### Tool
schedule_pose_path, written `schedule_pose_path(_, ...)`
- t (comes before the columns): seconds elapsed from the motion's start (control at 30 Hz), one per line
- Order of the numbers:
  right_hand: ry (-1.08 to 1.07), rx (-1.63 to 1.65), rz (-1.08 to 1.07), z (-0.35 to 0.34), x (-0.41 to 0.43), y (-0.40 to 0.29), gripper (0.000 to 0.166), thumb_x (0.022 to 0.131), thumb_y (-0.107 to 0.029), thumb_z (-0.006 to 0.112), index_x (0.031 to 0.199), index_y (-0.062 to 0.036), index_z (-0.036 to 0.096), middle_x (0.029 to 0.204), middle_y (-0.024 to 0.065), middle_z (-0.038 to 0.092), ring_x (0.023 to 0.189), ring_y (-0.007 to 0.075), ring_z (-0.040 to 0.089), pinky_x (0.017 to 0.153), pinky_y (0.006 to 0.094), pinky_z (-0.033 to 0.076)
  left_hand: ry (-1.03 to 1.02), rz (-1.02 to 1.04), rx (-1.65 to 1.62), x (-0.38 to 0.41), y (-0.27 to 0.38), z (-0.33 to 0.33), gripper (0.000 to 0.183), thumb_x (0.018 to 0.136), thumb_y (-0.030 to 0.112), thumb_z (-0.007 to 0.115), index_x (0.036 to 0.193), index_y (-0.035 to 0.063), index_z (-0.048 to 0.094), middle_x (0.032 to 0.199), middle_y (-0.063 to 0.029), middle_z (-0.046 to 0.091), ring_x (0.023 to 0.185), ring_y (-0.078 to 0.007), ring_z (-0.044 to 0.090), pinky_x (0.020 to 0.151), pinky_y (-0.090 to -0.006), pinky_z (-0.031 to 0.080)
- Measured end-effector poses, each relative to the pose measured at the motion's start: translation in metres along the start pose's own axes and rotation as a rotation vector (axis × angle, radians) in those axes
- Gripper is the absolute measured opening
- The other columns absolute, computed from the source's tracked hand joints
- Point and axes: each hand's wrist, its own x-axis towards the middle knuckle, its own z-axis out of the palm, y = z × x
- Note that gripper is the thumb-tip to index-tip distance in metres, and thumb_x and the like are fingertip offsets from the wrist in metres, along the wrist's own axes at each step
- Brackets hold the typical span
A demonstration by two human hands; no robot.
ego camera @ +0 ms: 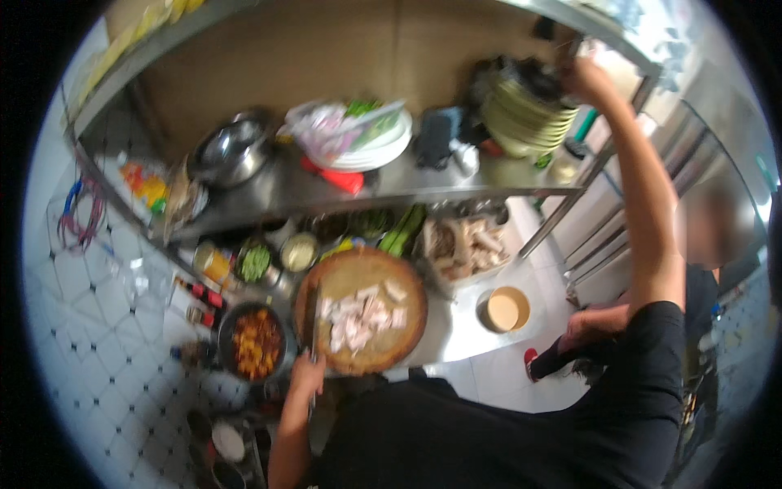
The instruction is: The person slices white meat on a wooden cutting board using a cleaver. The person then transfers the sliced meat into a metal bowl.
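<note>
My left hand (307,374) grips the handle of a cleaver (313,321). The blade stands along the left side of a round wooden chopping board (360,263). Pale pieces of chopped meat (360,318) lie on the board, just right of the blade. My right arm stretches far up, and my right hand (585,79) is at the upper right, above the shelf. Close by it is a stack of green bowls (528,125) with a dark thing on top. Blur hides whether the fingers hold anything.
Left of the board stands a pot of orange-brown food (256,345). A tub of meat pieces (470,250) and a round tan container (508,310) are to the right. Above runs a steel shelf (391,191) with plates (372,156) and metal bowls (229,153). A person (702,293) is at the right.
</note>
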Motion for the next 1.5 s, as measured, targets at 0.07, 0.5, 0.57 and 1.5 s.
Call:
schedule_pose_path(0.07, 0.087, -0.034, -0.133, 0.003, 0.006, 0.044, 0.026, 0.093, -0.021, 0.061, 0.112, -0.0058, 0.071, 0.097, 0.0203, 0.074, 0.084, 0.0344, 0.073, 0.077, 0.0454, 0.056, 0.065, -0.02, 0.001, -0.011, 0.026, 0.006, 0.075, 0.101, 0.042, 0.058, 0.151, -0.0089, 0.036, 0.08, -0.025, 0.069, 0.042, -0.0285, 0.061, 0.044, -0.0429, 0.052)
schedule_pose_path(0.5, 0.314, 0.429, -0.672, -0.028, -0.209, -0.156, 0.023, 0.082, 0.007, 0.069, 0.103, -0.0003, 0.068, 0.103, 0.0138, 0.067, 0.1, 0.0305, 0.066, 0.089, 0.0389, 0.052, 0.185, 0.016, 0.199, -0.025, 0.024, -0.004, 0.048, 0.097, 0.028, 0.061, 0.132, -0.0054, 0.058, 0.088, -0.0235, 0.07, 0.07, -0.0356, 0.069, 0.064, -0.0452, 0.057)
schedule_pose_path(0.57, 0.183, 0.663, -0.793, -0.014, -0.226, -0.206, 0.026, 0.076, 0.01, 0.07, 0.1, 0.0001, 0.068, 0.103, 0.0145, 0.067, 0.1, 0.0312, 0.066, 0.087, 0.0404, 0.053, 0.318, 0.318, 0.464, -0.006, -0.02, 0.0, 0.047, 0.096, 0.027, 0.062, 0.128, -0.0065, 0.06, 0.099, -0.0272, 0.071, 0.089, -0.0426, 0.07, 0.08, -0.0481, 0.057)
schedule_pose_path(1.5, -0.685, 0.401, -0.706, 0.241, -0.363, -0.497, 0.083, 0.089, -0.066, 0.059, 0.156, -0.0193, 0.043, 0.164, 0.0162, 0.032, 0.151, 0.04, 0.026, 0.117, 0.0649, 0.022, 0.113, -0.139, -0.485, -0.069, -0.074, 0.023, 0.039, 0.099, 0.038, 0.066, 0.085, 0.0035, 0.056, 0.06, -0.0051, 0.056, 0.049, -0.0166, 0.056, 0.046, -0.0334, 0.045)
